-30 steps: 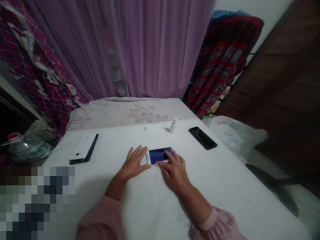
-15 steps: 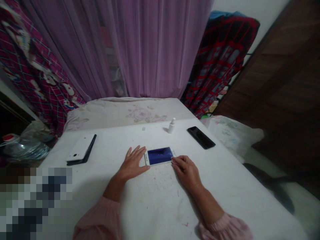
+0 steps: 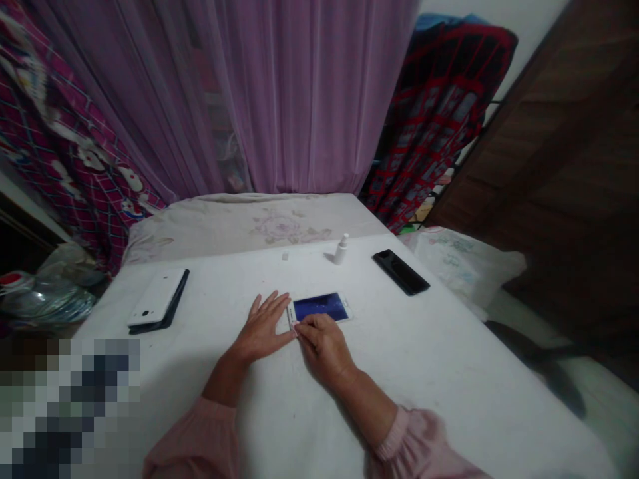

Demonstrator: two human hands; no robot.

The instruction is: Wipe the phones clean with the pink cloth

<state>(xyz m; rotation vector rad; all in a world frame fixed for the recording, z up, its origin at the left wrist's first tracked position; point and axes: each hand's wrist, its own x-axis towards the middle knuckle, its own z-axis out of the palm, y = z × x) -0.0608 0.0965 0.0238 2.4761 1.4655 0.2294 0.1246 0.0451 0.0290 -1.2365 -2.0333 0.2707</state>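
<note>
A white smartphone [image 3: 324, 306] lies flat on the table, its screen facing up and showing blue. My left hand [image 3: 264, 328] is spread around the phone's left end, with fingers at the far corner and the thumb near the close corner. My right hand [image 3: 324, 342] is closed in a pinch over the phone's near left corner, by the left thumb tip. A tiny pinkish bit shows at the pinched fingertips, too small to name. The right hand covers part of the screen's near edge.
A small white spray bottle [image 3: 341, 250] stands beyond the phone, with a small grey square [image 3: 285, 257] left of it. A black phone [image 3: 401, 272] lies at right. At left, a white phone [image 3: 158, 296] rests on a dark one. The table [image 3: 299, 426] has a white cover.
My right hand has slid left along the phone's near edge, from its right corner to its left corner, still pinched. My left hand has stayed in place.
</note>
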